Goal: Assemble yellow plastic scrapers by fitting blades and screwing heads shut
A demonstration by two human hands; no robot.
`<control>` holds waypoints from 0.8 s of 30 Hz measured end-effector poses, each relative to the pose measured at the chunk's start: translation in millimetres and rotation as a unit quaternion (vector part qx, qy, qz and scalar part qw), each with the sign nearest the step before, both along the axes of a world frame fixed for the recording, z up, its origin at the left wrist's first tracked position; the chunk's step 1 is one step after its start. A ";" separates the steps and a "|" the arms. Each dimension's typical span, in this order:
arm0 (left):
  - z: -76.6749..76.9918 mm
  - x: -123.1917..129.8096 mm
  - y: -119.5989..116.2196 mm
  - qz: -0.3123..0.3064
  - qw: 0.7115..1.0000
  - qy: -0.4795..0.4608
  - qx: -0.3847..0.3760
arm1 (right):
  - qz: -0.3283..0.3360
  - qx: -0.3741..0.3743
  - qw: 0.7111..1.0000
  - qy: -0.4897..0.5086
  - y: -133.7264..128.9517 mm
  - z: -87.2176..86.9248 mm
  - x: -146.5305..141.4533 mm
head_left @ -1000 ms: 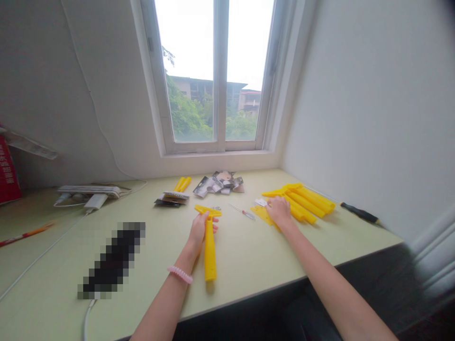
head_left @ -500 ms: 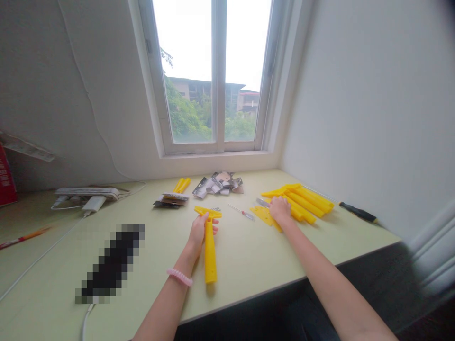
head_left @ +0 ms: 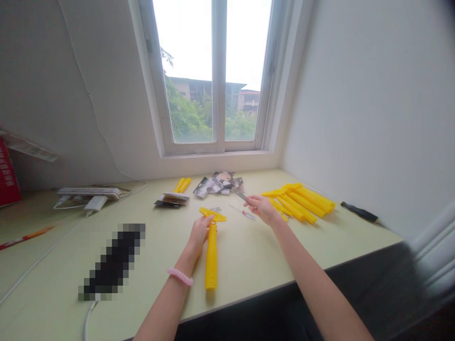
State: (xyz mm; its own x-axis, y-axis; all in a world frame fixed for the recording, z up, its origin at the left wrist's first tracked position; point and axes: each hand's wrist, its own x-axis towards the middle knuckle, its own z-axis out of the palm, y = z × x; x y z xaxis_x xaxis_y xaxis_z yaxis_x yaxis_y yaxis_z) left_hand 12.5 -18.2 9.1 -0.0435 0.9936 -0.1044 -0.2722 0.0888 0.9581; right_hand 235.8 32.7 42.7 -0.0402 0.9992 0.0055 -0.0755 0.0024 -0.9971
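Note:
My left hand (head_left: 199, 234) is closed around the neck of a yellow plastic scraper handle (head_left: 211, 258), its wide T-shaped head pointing away from me. Between the fingertips of my right hand (head_left: 262, 208) is a thin grey metal blade (head_left: 240, 193), raised over the table. Small metal screws (head_left: 215, 209) lie just behind the scraper head. A screwdriver (head_left: 242, 211) with a clear and red handle lies between my hands. Several more yellow scraper handles (head_left: 309, 199) are piled to the right, with flat yellow pieces (head_left: 283, 216) partly hidden behind my right hand.
Opened packaging (head_left: 218, 183) is heaped below the window. Flat packs (head_left: 172, 200) and two yellow handles (head_left: 182, 184) lie left of it. A black-handled tool (head_left: 360, 212) rests along the right wall. A power strip (head_left: 87, 192), cables and a pixelated dark object (head_left: 113, 263) occupy the left.
My right hand has lifted the metal blade from beside the yellow pieces and moved left with it. The scraper handle in my left hand has shifted slightly right.

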 end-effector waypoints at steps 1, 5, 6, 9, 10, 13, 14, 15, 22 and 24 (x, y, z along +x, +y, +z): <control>-0.5 -0.3 0.1 0.001 1.000 0.001 0.000 | 0.020 -0.020 0.998 0.052 -0.7 -1.3 -8.7; -1.9 -1.3 0.5 -0.004 1.000 0.006 0.008 | 0.061 -0.090 0.979 0.171 -3.4 -7.4 -34.6; -2.0 -1.4 0.5 -0.006 1.000 0.006 0.012 | 0.057 -0.098 0.977 0.183 -4.6 -8.6 -38.6; -1.4 -1.6 0.0 -0.007 1.000 0.008 0.013 | 0.032 -0.106 0.975 0.194 -9.7 -11.0 -45.4; -1.1 -1.7 -0.3 -0.007 1.000 0.008 0.012 | 0.025 -0.110 0.975 0.193 -11.5 -11.4 -46.2; -0.1 -2.0 -1.1 -0.008 1.000 0.007 0.004 | 0.014 -0.118 0.975 0.186 -15.7 -12.6 -46.5; 0.0 -2.1 -1.2 -0.007 1.000 0.005 0.004 | 0.011 -0.116 0.975 0.188 -16.4 -13.0 -46.2; -0.2 -2.1 -1.1 -0.006 1.000 0.004 0.004 | 0.010 -0.113 0.975 0.191 -16.7 -13.4 -45.9; -0.9 -1.7 -0.4 -0.011 1.000 -0.002 0.006 | 0.035 -0.118 0.980 0.158 -20.4 -12.8 -44.4; 0.1 -1.8 -0.6 -0.012 1.000 -0.001 0.003 | 0.055 -0.116 0.980 0.152 -21.6 -12.6 -43.8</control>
